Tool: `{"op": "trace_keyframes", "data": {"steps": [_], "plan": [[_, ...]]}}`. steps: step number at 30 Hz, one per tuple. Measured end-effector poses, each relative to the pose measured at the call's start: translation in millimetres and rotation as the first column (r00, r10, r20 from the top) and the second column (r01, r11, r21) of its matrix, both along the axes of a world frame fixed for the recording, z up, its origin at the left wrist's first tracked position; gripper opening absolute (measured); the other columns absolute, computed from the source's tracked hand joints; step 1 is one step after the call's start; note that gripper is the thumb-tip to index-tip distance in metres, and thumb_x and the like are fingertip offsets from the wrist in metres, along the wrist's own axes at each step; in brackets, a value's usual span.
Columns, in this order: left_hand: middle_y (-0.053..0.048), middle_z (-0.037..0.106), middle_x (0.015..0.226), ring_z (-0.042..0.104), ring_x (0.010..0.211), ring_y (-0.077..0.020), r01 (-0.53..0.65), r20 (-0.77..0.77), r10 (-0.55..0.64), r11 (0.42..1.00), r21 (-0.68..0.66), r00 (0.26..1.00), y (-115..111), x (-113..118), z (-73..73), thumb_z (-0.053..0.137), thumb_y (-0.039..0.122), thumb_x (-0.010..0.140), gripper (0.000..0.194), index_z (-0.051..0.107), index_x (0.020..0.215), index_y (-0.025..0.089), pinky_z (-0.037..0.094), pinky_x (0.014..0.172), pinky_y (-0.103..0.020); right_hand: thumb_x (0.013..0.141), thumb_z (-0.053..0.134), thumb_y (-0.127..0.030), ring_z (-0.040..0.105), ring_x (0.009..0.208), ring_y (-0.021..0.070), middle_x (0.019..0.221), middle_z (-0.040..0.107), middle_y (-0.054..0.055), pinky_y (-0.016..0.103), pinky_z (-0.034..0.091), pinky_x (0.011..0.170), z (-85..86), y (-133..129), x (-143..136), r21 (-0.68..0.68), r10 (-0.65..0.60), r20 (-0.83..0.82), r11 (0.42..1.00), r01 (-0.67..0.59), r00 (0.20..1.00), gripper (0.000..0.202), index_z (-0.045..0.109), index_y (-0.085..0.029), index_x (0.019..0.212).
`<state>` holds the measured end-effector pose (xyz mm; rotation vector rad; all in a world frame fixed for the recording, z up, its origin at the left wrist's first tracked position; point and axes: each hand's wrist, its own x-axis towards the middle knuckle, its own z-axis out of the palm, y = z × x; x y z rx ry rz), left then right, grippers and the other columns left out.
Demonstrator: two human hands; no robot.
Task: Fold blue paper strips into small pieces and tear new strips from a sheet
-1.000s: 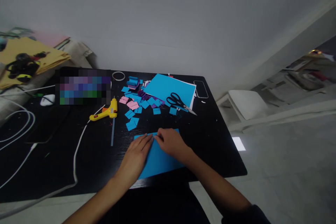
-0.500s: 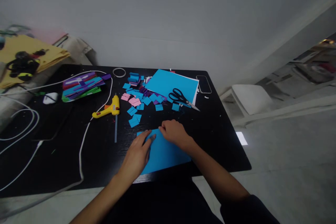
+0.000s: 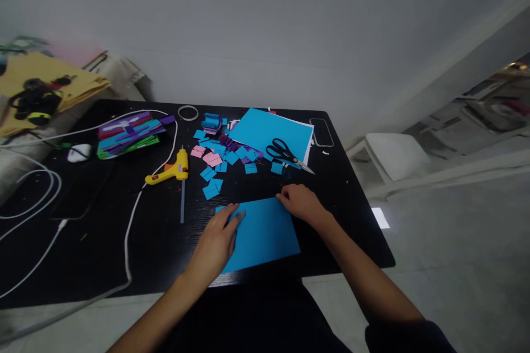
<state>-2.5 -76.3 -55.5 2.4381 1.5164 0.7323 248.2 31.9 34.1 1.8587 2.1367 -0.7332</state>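
A blue sheet of paper (image 3: 265, 231) lies on the black table near its front edge. My left hand (image 3: 215, 240) rests on the sheet's left side with its fingers apart. At the sheet's far right corner, my right hand (image 3: 302, 201) has its fingers closed on the edge. Beyond the hands are scattered small blue squares (image 3: 211, 190) and pink pieces (image 3: 212, 159). Black-handled scissors (image 3: 290, 154) lie on a larger blue sheet (image 3: 265, 129) that has white paper under it.
Left of the paper pieces is a yellow glue gun (image 3: 169, 170) with a glue stick. Coloured strips (image 3: 130, 135), a white cable (image 3: 131, 220) and a dark phone (image 3: 78, 198) lie farther left. A clear case (image 3: 321, 132) is at the back right, a white stool (image 3: 395, 155) beyond the table.
My right hand has slid right along the sheet's far edge, from near my left hand to the far right corner. My left hand has stayed in place.
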Motion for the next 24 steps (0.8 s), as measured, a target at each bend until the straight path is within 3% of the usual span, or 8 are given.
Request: {"op": "trace_keyframes", "data": {"steps": [7, 11, 14, 17, 19, 21, 24], "plan": [[-0.017, 0.061, 0.144, 0.062, 0.129, -0.0331, 0.004, -0.007, -0.004, 1.0, 0.002, 1.0, 2.5, -0.6, 4.4, 0.048, 0.009, 0.098, 0.043, 0.061, 0.138, 0.019, 0.057, 0.104, -0.054, 0.105, 0.051, -0.034, 0.072, 0.091, 0.0253, 0.097, 0.077, 0.012, 0.029, 0.042, 0.069, -0.8, -0.1, 19.2, 0.04, -0.028, 0.038, 0.999, 0.027, 0.999, 0.03, 0.075, -0.016, 0.099], [-0.016, 0.063, 0.139, 0.065, 0.122, -0.0318, 0.044, -0.015, -0.044, 0.999, -0.01, 0.999, 5.4, -5.1, 16.2, 0.05, 0.012, 0.099, 0.04, 0.062, 0.136, 0.02, 0.059, 0.1, -0.052, 0.103, 0.055, -0.03, 0.072, 0.093, 0.0285, 0.097, 0.076, 0.015, 0.03, 0.039, 0.067, -1.1, 3.4, 29.0, 0.076, -0.058, 0.052, 0.996, 0.054, 0.997, 0.026, 0.074, -0.014, 0.098], [-0.015, 0.064, 0.133, 0.065, 0.119, -0.0299, 0.032, 0.018, -0.032, 0.999, -0.029, 0.999, 9.4, -2.0, 27.6, 0.049, 0.019, 0.102, 0.031, 0.065, 0.129, 0.02, 0.058, 0.099, -0.049, 0.106, 0.05, -0.033, 0.07, 0.087, 0.0238, 0.09, 0.075, 0.011, 0.029, 0.038, 0.066, -3.9, 0.5, 30.3, 0.118, -0.057, -0.013, 0.991, 0.058, 0.998, 0.03, 0.072, -0.016, 0.094], [-0.013, 0.069, 0.116, 0.068, 0.106, -0.0265, -0.001, 0.02, 0.003, 0.994, -0.109, 1.0, 20.5, 15.8, 40.3, 0.045, 0.026, 0.105, 0.026, 0.068, 0.116, 0.018, 0.058, 0.095, -0.044, 0.105, 0.053, -0.034, 0.067, 0.078, 0.0187, 0.085, 0.073, 0.006, 0.028, 0.04, 0.067, -11.1, -7.6, 20.5, 0.171, -0.019, -0.229, 0.983, 0.059, 0.973, 0.028, 0.068, -0.017, 0.089], [-0.011, 0.072, 0.106, 0.071, 0.098, -0.0254, -0.046, -0.075, 0.027, 0.961, -0.271, 0.997, 32.8, 34.8, 48.8, 0.043, 0.03, 0.107, 0.028, 0.068, 0.108, 0.018, 0.057, 0.087, -0.039, 0.099, 0.065, -0.028, 0.066, 0.079, 0.0179, 0.086, 0.072, 0.005, 0.027, 0.041, 0.07, -17.3, -12.7, 10.9, 0.185, 0.017, -0.343, 0.981, 0.05, 0.939, 0.015, 0.067, -0.017, 0.088], [-0.01, 0.075, 0.102, 0.074, 0.093, -0.0258, -0.146, -0.232, 0.043, 0.882, -0.449, 0.972, 47.4, 54.7, 56.1, 0.042, 0.034, 0.107, 0.028, 0.066, 0.11, 0.02, 0.056, 0.081, -0.036, 0.094, 0.071, -0.022, 0.065, 0.081, 0.0179, 0.087, 0.071, 0.004, 0.027, 0.041, 0.073, -22.7, -16.0, 3.3, 0.189, 0.034, -0.374, 0.981, 0.04, 0.927, 0.008, 0.067, -0.017, 0.088], [-0.014, 0.077, 0.094, 0.076, 0.088, -0.0323, -0.237, -0.316, 0.087, 0.85, -0.471, 0.945, 67.9, 76.3, 62.7, 0.043, 0.038, 0.105, 0.033, 0.069, 0.109, 0.017, 0.055, 0.076, -0.041, 0.093, 0.072, -0.019, 0.063, 0.082, 0.0174, 0.088, 0.069, 0.004, 0.027, 0.04, 0.073, -26.7, -17.2, -0.7, 0.187, 0.027, -0.38, 0.981, 0.048, 0.925, 0.008, 0.067, -0.017, 0.087]]}}
